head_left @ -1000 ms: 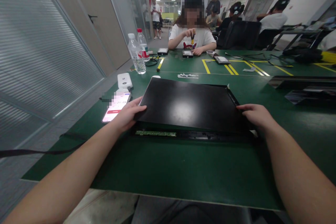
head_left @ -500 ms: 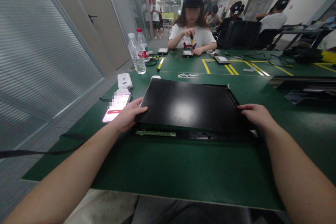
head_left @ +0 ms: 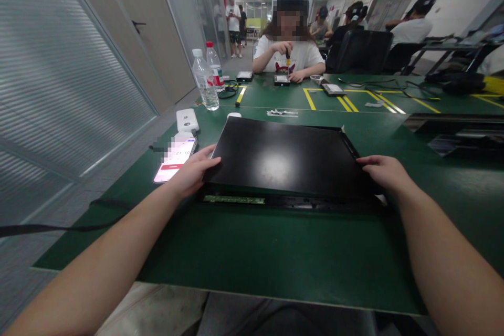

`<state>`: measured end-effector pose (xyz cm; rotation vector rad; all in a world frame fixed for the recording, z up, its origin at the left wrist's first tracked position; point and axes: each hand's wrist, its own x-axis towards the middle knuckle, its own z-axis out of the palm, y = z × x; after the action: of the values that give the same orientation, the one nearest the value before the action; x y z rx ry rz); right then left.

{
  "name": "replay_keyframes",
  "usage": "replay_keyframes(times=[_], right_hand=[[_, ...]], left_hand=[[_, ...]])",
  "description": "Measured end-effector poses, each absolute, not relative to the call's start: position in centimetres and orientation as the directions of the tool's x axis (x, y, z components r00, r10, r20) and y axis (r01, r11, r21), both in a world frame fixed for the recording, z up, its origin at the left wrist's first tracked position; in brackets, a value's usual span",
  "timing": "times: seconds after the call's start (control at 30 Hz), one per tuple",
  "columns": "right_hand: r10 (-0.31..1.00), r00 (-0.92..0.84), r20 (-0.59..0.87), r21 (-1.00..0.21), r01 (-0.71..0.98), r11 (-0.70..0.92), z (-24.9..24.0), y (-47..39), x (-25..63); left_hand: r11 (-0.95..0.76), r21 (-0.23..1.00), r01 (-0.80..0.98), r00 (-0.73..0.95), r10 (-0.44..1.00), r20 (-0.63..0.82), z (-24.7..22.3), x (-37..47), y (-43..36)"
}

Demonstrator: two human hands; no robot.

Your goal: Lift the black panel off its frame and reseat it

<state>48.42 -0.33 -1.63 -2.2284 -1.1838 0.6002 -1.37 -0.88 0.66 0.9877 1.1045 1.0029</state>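
A flat black screen panel [head_left: 275, 157] lies over a black frame [head_left: 323, 205] on the green table [head_left: 275, 262]. Along the frame's near edge a narrow green circuit board [head_left: 234, 200] shows. My left hand [head_left: 199, 170] grips the panel's left edge, thumb on top and fingers partly hidden beneath. At the right edge my right hand [head_left: 380, 170] is closed, its thumb and index finger at the rim of panel and frame; its other fingers are hidden.
A lit phone [head_left: 175, 160] and a white device [head_left: 187, 121] lie at left. Two bottles [head_left: 205, 81] stand behind them. Dark strips [head_left: 464, 131] lie at right. Across the table a person [head_left: 289, 55] holds a screwdriver over a small drive [head_left: 282, 80].
The person across the table has lowered their head slightly. My hands and the panel have barely moved.
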Motion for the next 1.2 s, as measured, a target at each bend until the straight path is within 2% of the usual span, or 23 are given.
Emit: replay_keyframes(times=[0.33,0.6,0.87,0.97,1.1,1.2], right_hand=[[0.842,0.514,-0.162,-0.658,0.579,-0.48,-1.0,-0.5,48.2],[0.835,0.522,-0.171,-0.641,0.585,-0.497,-0.5,-0.9,47.5],[0.841,0.513,-0.169,-0.604,0.621,-0.5,0.0,-1.1,46.9],[0.838,0.518,-0.172,-0.594,0.624,-0.508,0.0,-1.2,46.8],[0.823,0.538,-0.183,-0.6,0.602,-0.527,0.2,-1.2,46.8],[0.816,0.545,-0.19,-0.613,0.584,-0.533,0.2,-1.1,46.8]], left_hand=[[0.267,0.951,-0.157,0.079,0.963,-0.258,0.5,-1.4,-0.9],[0.254,0.961,-0.107,0.052,0.967,-0.25,0.9,-1.2,-1.2],[0.155,0.986,-0.067,0.064,0.987,-0.15,0.6,-1.2,-0.9],[0.068,0.997,0.036,0.059,0.996,-0.07,0.1,-1.7,-0.6],[-0.029,0.957,0.289,-0.009,0.999,0.033,-0.7,-2.7,-0.2],[-0.031,0.902,0.431,-0.001,0.999,0.035,-1.3,-3.2,0.2]])
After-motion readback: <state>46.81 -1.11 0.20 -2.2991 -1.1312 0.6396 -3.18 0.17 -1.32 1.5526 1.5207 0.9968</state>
